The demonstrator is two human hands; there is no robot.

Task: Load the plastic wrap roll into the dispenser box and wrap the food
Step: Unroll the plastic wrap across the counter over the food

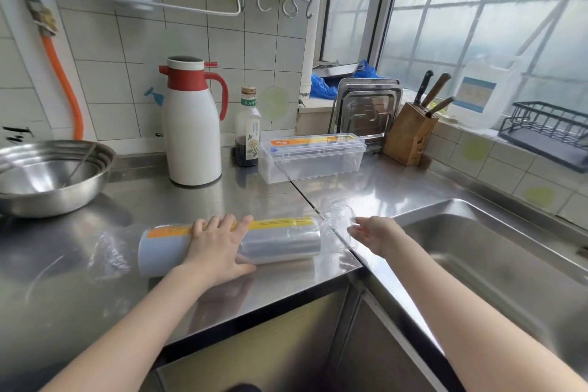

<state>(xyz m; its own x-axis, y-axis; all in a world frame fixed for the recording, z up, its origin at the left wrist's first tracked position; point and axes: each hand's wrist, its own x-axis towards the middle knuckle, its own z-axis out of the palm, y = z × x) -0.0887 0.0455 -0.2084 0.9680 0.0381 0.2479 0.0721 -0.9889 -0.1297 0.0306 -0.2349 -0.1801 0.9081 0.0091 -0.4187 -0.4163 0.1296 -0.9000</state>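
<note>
Steel counter [254, 194]: L hand [216, 248] grips wrap roll [229, 243]; R hand [375, 234] pinches loose film [339, 216].

Roll [280, 242] on counter [222, 200], dispenser box [311, 157] behind it, sink [477, 251] right

This is a home kitchen: a shiny steel counter [197, 200] with a sink [496, 251], a knife block [409, 137], white wall tiles [133, 41] and a white jug [192, 124].
</note>
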